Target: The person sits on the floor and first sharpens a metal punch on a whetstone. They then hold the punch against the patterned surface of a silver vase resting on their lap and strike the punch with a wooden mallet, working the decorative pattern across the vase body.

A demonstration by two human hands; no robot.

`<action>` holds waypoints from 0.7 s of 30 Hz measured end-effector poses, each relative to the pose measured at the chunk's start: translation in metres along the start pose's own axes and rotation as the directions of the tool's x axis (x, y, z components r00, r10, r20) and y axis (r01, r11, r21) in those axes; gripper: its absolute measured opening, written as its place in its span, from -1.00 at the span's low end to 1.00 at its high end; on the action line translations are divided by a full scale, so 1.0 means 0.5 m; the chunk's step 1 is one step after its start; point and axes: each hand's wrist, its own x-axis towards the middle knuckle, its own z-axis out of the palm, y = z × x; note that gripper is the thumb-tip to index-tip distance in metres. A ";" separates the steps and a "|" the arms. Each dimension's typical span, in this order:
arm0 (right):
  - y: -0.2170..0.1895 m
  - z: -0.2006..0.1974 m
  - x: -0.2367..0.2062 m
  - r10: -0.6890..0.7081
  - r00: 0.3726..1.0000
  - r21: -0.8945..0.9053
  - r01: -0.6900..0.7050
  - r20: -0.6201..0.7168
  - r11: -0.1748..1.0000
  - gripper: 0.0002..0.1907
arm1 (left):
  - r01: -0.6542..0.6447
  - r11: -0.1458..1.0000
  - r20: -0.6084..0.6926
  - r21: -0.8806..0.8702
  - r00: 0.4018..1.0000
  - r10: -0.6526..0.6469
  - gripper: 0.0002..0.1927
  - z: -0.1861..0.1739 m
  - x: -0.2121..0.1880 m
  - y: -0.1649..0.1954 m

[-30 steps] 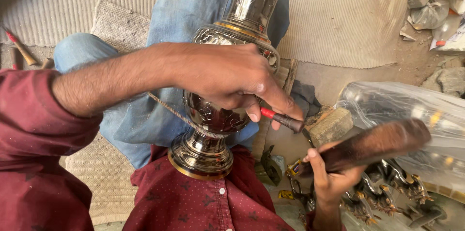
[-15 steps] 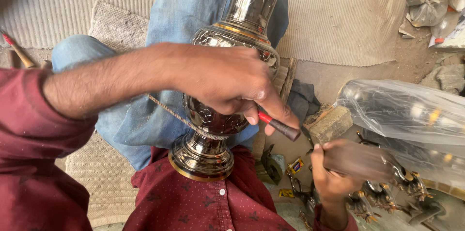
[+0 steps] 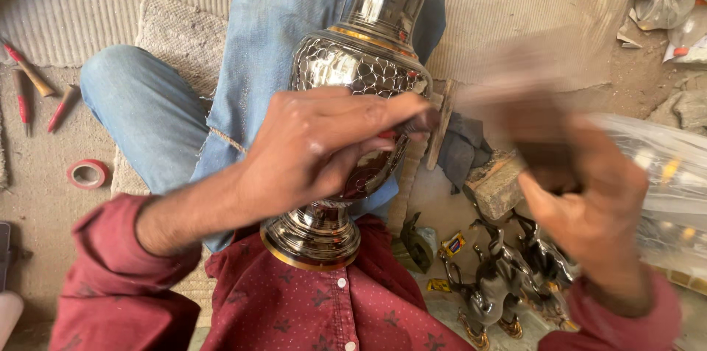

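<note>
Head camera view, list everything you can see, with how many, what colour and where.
Metal vase: one, silver with gold bands and engraved pattern, lying across the lap, foot against the shirt.
Punch tool: one, red and dark, in the left fingers against the vase.
Mallet: one, brown, motion-blurred, raised in the right hand.
Wooden block: one, tan, floor right of the vase.
Horse figurines: at least two, dark with gold hooves, lower right.
Plastic bag: one, clear, right edge.
Red-handled tools: three, floor at left.
Tape roll: one, red, floor at left.
Woven mat: one, grey, under the legs.
Left hand: on the vase.
Right hand: blurred, gripping the mallet.
</note>
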 end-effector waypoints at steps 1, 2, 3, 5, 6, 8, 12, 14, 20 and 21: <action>-0.006 -0.014 0.021 -0.019 0.999 -0.010 0.019 0.037 1.000 -0.01 | 0.033 0.999 -0.044 -0.002 0.998 -0.033 -0.50 0.004 -0.008 0.004; -0.015 -0.028 0.043 -0.040 0.996 -0.017 0.041 0.078 0.999 0.01 | 0.070 0.998 -0.091 -0.005 0.993 -0.070 -0.53 0.010 -0.016 0.009; -0.028 -0.039 0.067 -0.049 0.997 0.040 0.046 0.062 0.998 -0.03 | 0.094 0.996 -0.127 -0.004 0.988 -0.094 -0.55 0.013 -0.022 0.012; -0.057 -0.062 0.113 -0.062 0.994 0.084 0.055 0.092 0.995 -0.09 | 0.138 0.990 -0.190 -0.001 0.972 -0.136 -0.58 0.018 -0.032 0.018; -0.072 -0.074 0.135 -0.068 0.988 0.072 0.059 0.139 0.996 -0.11 | 0.148 0.989 -0.217 -0.008 0.965 -0.146 -0.59 0.021 -0.035 0.019; -0.091 -0.096 0.173 -0.084 0.957 -0.003 0.088 0.279 0.996 -0.09 | 0.158 0.987 -0.267 -0.032 0.950 -0.161 -0.58 0.030 -0.043 0.019; -0.098 -0.098 0.219 -0.143 0.933 0.119 0.110 0.330 0.987 -0.11 | 0.266 0.960 -0.391 -0.081 0.878 -0.276 -0.51 0.054 -0.062 -0.004; -0.092 -0.093 0.231 -0.011 0.877 -0.058 0.044 0.480 0.997 -0.04 | 0.214 0.925 -0.424 -0.313 0.840 -0.338 -0.55 0.055 -0.077 -0.021; -0.118 -0.055 0.273 0.069 0.958 -0.103 -0.041 0.278 0.994 -0.65 | 0.154 0.911 -0.471 -0.384 0.815 -0.337 -0.54 0.003 -0.114 -0.068; -0.132 -0.054 0.286 0.125 0.958 -0.073 -0.109 0.259 0.991 -0.78 | 0.151 0.910 -0.477 -0.387 0.811 -0.338 -0.54 0.004 -0.108 -0.064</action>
